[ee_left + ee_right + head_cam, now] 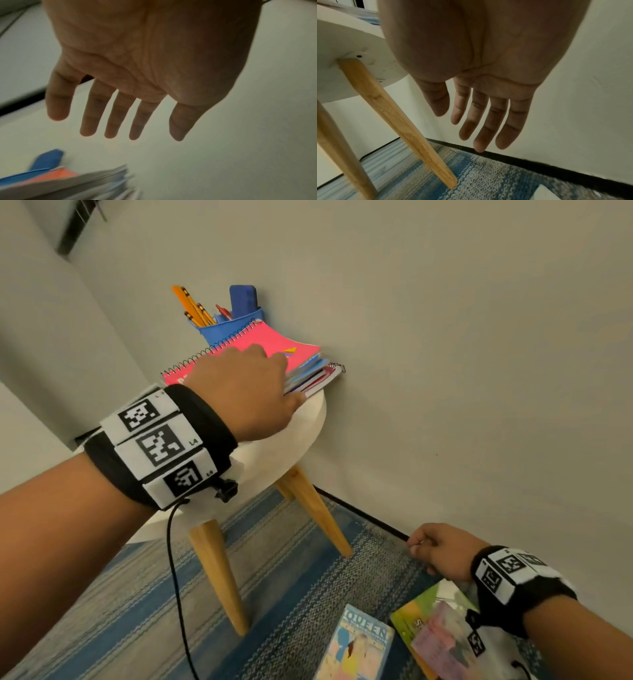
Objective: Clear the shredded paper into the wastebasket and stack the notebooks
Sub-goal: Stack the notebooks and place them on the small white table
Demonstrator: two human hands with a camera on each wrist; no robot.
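Observation:
A stack of notebooks [308, 371] lies on a round white stool [301, 426] against the wall, with a pink spiral notebook [267, 337] on top. My left hand [274, 378] is over the stack's near edge, palm down. In the left wrist view, the left hand [118, 121] has straight, spread fingers and holds nothing, with the blurred stack [77, 182] just below. My right hand [435, 549] hangs low by the wall's base, empty. The right wrist view shows that hand [479, 121] with relaxed, straight fingers. I can see no shredded paper or wastebasket.
A blue pen cup [233, 326] with pencils stands behind the stack. The stool's wooden legs [219, 577] rest on a blue and grey striped rug [291, 577]. A book [359, 645] and colourful booklets [428, 625] lie on the rug under my right wrist. A cable [178, 594] hangs from my left wristband.

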